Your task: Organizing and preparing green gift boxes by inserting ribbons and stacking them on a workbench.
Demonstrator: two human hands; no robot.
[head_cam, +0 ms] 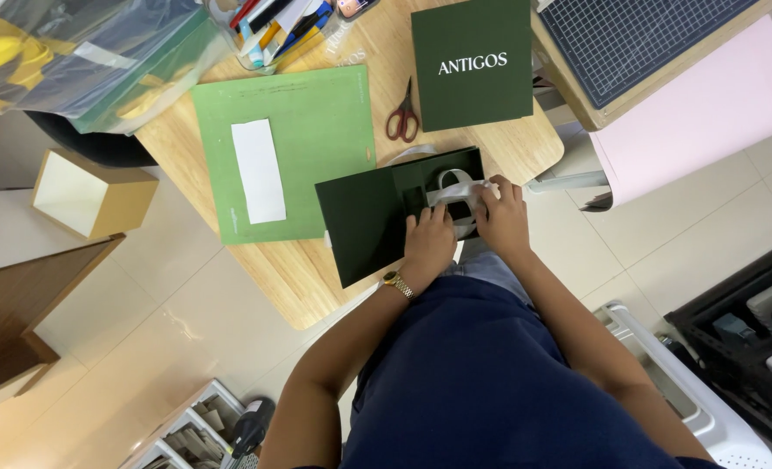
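Note:
A dark green folded card piece (364, 217) lies on the small wooden table (308, 278) in front of me. A white ribbon (455, 185) loops over its right part. My left hand (427, 243), with a gold watch on the wrist, presses down on the card beside the ribbon. My right hand (503, 217) pinches the ribbon at the card's right edge. A dark green box lid with white lettering (473, 62) lies farther back, and red-handled scissors (402, 115) lie just left of it.
A light green cutting mat (316, 130) carries a white paper strip (258, 170). A clear tub of pens (286, 26) and plastic bags (82, 52) sit at the back. A pink sheet (707, 113) hangs off a second table on the right, where a grid mat (638, 35) lies. An open cardboard box (90, 193) stands on the floor at left.

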